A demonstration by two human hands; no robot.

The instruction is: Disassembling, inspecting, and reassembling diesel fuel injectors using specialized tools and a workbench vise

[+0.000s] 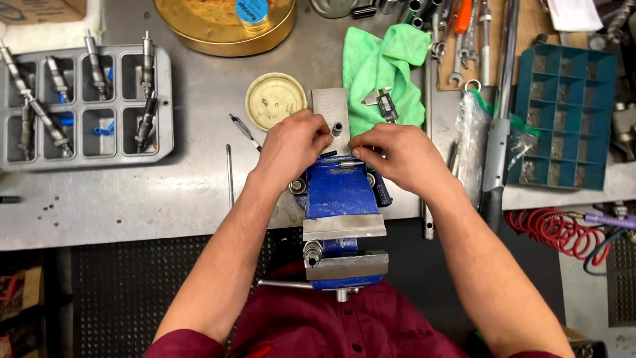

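Note:
A blue bench vise (339, 192) is fixed at the front edge of the metal workbench (132, 192), its jaws apart. Both hands meet just behind the vise. My left hand (291, 144) pinches a small dark threaded part with its fingertips. My right hand (397, 154) has its fingertips on a small metal piece lying on top of the vise. A grey metal block (328, 106) with a round hole lies just beyond the fingers. A caliper (382, 103) rests on a green cloth (381, 63) behind my right hand.
A grey tray (165, 99) with several long metal parts sits at left. A cream lid (275, 99), a gold round tin (225, 30), a pen (244, 130), wrenches (464, 40), a teal compartment box (563, 119) and a red coiled hose (550, 229) surround the vise.

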